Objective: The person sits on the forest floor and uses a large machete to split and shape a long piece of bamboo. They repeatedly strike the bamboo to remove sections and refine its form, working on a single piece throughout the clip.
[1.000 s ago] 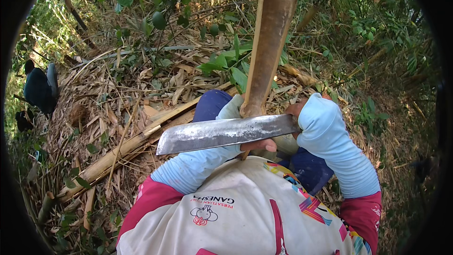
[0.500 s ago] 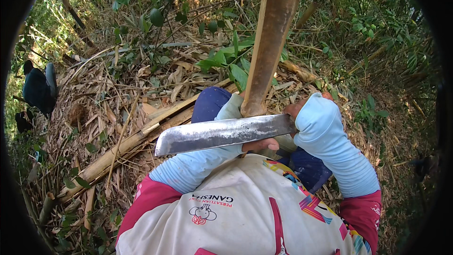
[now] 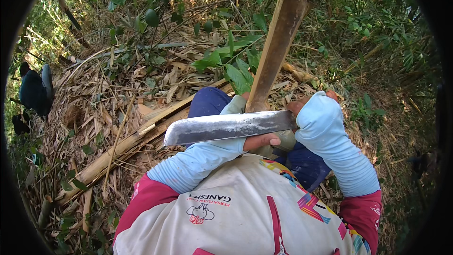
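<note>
My right hand (image 3: 298,107) is closed round the handle of a machete, beneath a light blue sleeve cuff. The machete's broad, worn steel blade (image 3: 226,127) lies crosswise in front of me, its blunt tip pointing left. Behind the blade stands a long piece of split bamboo (image 3: 276,42), brown on its face with a pale cut edge, leaning away from me. Its lower end is by my left hand (image 3: 261,141), which seems to grip it; the thumb shows below the blade, while most fingers are hidden by the blade and the bamboo.
A split bamboo pole (image 3: 122,148) lies slantwise on dry leaves at the left. My bent knee (image 3: 210,101) in dark blue trousers is beside the bamboo. Green leafy plants (image 3: 226,61) grow ahead. Dark blue-green objects (image 3: 35,89) are at the far left.
The machete blade has shifted to the right, and its tip has risen a little. The bamboo's upper part has moved right in the picture. Both hands keep their holds.
</note>
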